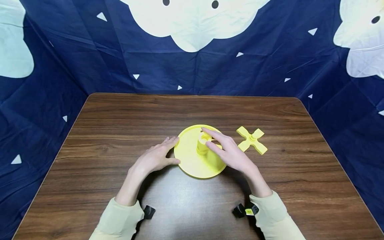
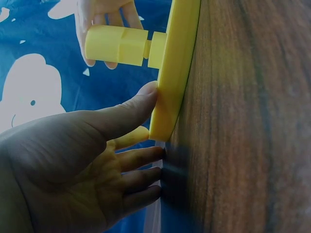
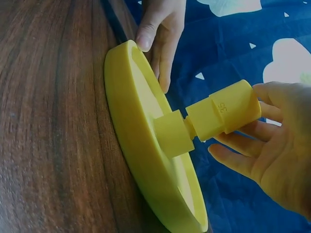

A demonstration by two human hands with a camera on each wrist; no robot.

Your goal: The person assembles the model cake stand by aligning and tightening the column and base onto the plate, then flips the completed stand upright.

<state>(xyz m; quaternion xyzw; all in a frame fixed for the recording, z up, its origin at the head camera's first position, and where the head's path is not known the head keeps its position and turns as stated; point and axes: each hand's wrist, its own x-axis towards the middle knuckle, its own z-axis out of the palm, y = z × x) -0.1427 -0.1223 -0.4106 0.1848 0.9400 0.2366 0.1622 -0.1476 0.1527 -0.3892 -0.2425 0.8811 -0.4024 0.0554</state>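
Observation:
A round yellow tray-like disc (image 1: 189, 161) with a raised rim lies on the table. From its middle rises a square block (image 3: 172, 133). A narrow neck shows between that block and a yellow cylinder (image 3: 238, 107) marked "35", which has a square lower part and a hole in its top. My left hand (image 1: 154, 158) rests at the disc's left edge, thumb on the rim and fingers extended. Around the cylinder's upper end, my right hand (image 1: 232, 153) has its thumb and fingers spread loosely, fingertips close beside it.
Right of the disc, a yellow four-armed cross (image 1: 252, 140) with a short central peg lies flat on the brown wooden table (image 1: 120, 116). A dark blue curtain (image 1: 168, 66) with white clouds hangs around the table's back and sides.

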